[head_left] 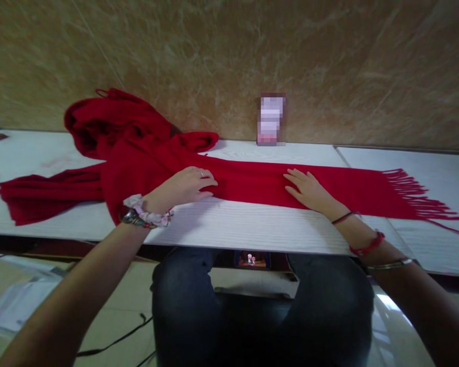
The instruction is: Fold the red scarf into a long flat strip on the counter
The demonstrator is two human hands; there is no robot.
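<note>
A red scarf [252, 181] lies lengthwise on the white table, its right part flat and ending in a fringe [421, 196]. Toward the left the red cloth is heaped in loose folds against the wall, and a bunched length trails to the left. My left hand [189, 184] rests palm down on the scarf beside the heap, fingers outstretched. Farther right, my right hand [308, 189] lies on the flat stretch with its fingers spread. Neither hand grips the cloth.
A blurred-out phone-like object [271, 120] leans upright against the brown marbled wall [222, 61]. Below the edge of the white table [252, 229], a lit screen [252, 259] shows between my knees. A black cable [115, 339] runs along the floor at left.
</note>
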